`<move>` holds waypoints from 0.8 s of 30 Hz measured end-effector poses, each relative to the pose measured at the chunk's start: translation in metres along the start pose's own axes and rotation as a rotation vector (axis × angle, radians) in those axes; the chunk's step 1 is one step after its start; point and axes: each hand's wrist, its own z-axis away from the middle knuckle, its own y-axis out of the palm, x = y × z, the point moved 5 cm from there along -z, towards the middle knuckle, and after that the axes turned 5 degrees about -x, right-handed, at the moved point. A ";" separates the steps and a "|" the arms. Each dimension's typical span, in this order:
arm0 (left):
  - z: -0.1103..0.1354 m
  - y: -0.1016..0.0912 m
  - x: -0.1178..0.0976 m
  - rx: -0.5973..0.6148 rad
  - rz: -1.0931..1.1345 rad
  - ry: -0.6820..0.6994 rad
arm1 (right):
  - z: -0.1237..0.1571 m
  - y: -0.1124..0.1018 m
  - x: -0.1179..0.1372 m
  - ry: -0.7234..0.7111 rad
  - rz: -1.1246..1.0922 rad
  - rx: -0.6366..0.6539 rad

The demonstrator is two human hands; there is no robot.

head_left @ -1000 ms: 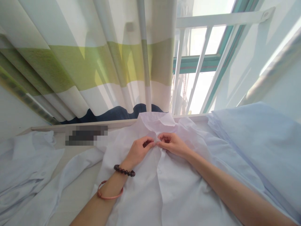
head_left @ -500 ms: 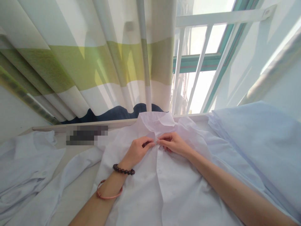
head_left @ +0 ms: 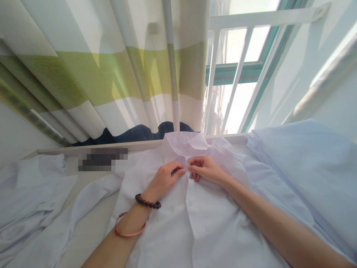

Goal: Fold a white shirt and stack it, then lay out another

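Observation:
A white collared shirt lies spread front side up, its collar pointing away from me. Just below the collar, my left hand pinches the edge of the front opening between thumb and fingers. Facing it, my right hand pinches the opposite edge, the two sets of fingertips almost touching. Whatever small button sits between them is hidden. Lower on the placket a small white button shows. My left wrist carries a dark bead bracelet and a reddish bangle.
Another white garment lies crumpled at the left, and folded white cloth is piled at the right. A pixelated dark patch lies near the back edge. Behind are a striped curtain and white railing.
Both hands stay at the same spot on the shirt. My fingertips have shifted very slightly to the right, still pinching the cloth.

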 end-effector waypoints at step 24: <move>0.000 0.002 0.004 0.023 0.038 -0.020 | 0.001 0.000 0.001 -0.009 0.052 -0.035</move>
